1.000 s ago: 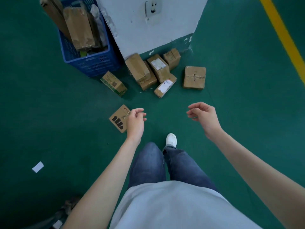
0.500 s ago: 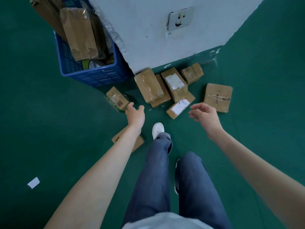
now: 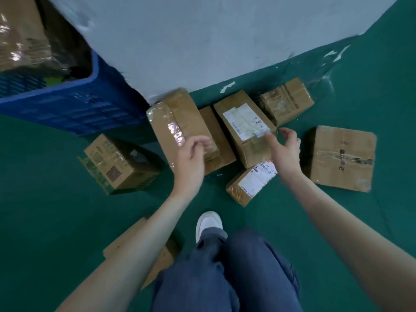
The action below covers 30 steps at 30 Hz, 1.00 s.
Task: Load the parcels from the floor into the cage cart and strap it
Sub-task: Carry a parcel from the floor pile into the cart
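Note:
Several brown cardboard parcels lie on the green floor at the foot of a grey pillar. My left hand (image 3: 191,157) hovers with loosely curled fingers over the near end of a taped parcel (image 3: 173,118) and holds nothing. My right hand (image 3: 284,152) reaches with spread fingers to the near corner of a labelled parcel (image 3: 242,122); whether it touches is unclear. A small labelled parcel (image 3: 249,183) lies below that hand. A square parcel (image 3: 342,157) lies to the right, a green-printed box (image 3: 117,164) to the left. No cage cart is in view.
A blue plastic crate (image 3: 67,104) with wrapped parcels stands at the upper left against the grey pillar (image 3: 202,41). Another parcel (image 3: 287,100) sits by the pillar's base. A flat box (image 3: 126,239) lies under my left forearm. My white shoe (image 3: 208,222) stands close to the pile.
I have stepped closer and bent down, so the parcels loom larger. Both hands have moved forward from open floor to just over the parcels in the middle of the pile.

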Motion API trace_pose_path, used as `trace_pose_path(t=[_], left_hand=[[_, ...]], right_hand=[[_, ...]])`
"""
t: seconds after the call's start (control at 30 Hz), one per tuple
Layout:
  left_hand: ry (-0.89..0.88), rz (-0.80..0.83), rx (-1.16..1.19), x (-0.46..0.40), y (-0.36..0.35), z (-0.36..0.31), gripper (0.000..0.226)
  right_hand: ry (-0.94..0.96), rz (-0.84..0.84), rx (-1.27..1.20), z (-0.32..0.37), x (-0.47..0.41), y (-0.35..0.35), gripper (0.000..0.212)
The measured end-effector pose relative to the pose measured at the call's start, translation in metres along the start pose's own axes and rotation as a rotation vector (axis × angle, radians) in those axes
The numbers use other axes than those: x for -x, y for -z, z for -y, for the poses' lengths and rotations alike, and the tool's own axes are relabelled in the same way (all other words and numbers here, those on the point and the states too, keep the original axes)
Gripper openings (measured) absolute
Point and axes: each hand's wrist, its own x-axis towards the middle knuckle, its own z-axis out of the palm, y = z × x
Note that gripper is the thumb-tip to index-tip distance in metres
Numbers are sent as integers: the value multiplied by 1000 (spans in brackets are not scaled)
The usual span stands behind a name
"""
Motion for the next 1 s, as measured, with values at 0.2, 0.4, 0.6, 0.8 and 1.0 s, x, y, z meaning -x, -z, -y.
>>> trace_pose_path(t=[0.2, 0.4, 0.6, 0.8, 1.0], left_hand=[[194, 347, 109, -40, -86, 0, 35], [331, 359, -31, -67, -132, -13, 60], [379, 248, 44, -57, -112, 13, 40], [542, 328, 252, -43, -115, 33, 39], [511, 313, 234, -26, -113, 41, 43]], right_hand=[[-129, 169, -261, -39, -48, 1, 70], [-133, 267, -216, -45, -58, 0, 63], [-76, 272, -265, -47, -47, 6, 28], [-50, 317, -258, -60, -40, 16, 40], [-24, 400, -275, -62, -24, 19, 39]])
